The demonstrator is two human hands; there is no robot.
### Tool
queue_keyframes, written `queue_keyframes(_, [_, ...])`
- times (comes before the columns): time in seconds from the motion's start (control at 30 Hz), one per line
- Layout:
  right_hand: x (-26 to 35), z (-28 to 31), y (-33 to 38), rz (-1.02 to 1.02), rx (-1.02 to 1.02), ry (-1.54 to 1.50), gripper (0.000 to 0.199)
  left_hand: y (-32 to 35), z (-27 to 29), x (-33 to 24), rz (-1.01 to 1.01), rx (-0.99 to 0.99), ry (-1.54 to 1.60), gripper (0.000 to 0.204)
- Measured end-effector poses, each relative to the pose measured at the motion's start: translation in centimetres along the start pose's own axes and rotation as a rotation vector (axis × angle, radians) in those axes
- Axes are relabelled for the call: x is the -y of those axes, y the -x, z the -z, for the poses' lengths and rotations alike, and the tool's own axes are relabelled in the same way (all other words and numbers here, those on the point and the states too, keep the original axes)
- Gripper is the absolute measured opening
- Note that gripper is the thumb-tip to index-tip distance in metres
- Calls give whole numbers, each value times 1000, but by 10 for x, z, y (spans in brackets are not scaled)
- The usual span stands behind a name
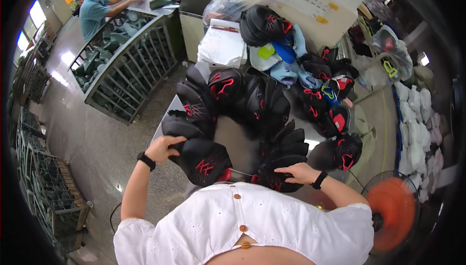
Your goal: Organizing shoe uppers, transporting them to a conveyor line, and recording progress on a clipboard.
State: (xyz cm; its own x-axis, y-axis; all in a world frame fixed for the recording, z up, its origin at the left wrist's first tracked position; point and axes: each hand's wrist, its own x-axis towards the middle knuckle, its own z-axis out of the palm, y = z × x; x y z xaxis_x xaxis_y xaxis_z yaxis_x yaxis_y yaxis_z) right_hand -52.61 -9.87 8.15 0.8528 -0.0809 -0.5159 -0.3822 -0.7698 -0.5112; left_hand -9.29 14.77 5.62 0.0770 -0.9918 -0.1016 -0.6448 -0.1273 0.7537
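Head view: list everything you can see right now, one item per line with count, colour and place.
shoe uppers: many, black with red trim, stacked across the work table
work table: one, grey metal, centre
blue insoles: a few, blue, at the far pile
paper sheets: one stack, white, far end of the table
plastic bags: several, clear, right side
white pieces: many, stacked at right
fan: one, orange, lower right
rack: one, grey, left, holding green shoe forms
co-worker: one, blue shirt, upper left
left hand: on a black upper
right hand: resting on a black upper
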Motion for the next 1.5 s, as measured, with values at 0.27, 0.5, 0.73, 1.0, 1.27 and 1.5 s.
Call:
queue_keyframes(0.27, [26,86,-44,-82,369,168,34,-73,37,-13,-241,120,-455,54])
queue_keyframes(0.5, [-9,189,-167,153,-709,607,28,-183,31,-85,-429,-45,-619,30])
queue_keyframes(0.73, [-37,189,-166,-52,-231,510,43,-292,-12,-78,-610,-39,-906,56])
queue_keyframes(1.0, [-40,147,-76,-109,-573,398,43,-334,-32,-140,-242,-81,-1362,32])
queue_keyframes(1.27, [-37,126,-69,-139,-659,441,42,-372,-80,-167,-831,277,-992,32])
queue_keyframes(1.5, [-60,127,-50,-198,-702,358,43,-327,-56,-146,-800,441,-1321,9])
